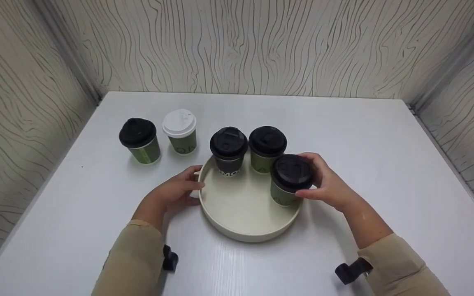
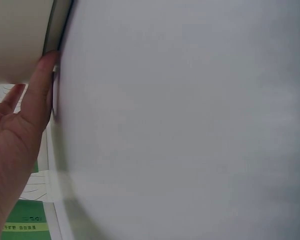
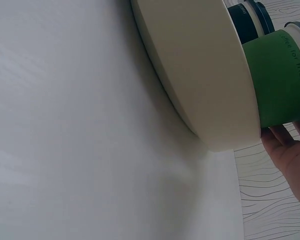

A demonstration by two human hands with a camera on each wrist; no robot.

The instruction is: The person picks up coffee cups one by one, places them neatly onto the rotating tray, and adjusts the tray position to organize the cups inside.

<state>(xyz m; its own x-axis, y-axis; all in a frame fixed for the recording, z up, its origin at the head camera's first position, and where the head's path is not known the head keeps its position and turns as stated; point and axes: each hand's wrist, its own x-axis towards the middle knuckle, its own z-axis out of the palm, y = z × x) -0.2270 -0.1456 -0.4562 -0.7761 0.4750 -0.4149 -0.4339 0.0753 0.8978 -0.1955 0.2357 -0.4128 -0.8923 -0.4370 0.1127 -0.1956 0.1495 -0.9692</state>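
Observation:
A round cream tray (image 1: 243, 213) with a raised rim lies on the white table. At its left side my left hand (image 1: 178, 187) grips the rim by the small handle, thumb over the edge. My right hand (image 1: 325, 183) holds a green paper cup (image 1: 281, 195) with a black lid, upright at the tray's right side; the right wrist view shows its green wall (image 3: 280, 80) rising above the rim. Towards the back of the tray stand a dark grey cup (image 1: 229, 164) and another green cup (image 1: 260, 162), both black-lidded.
Left of the tray, on the table, are a green cup with a black lid (image 1: 138, 137) and a green cup with a white lid (image 1: 180, 125). Wood-grain patterned panels (image 1: 237, 49) enclose the table's back and sides.

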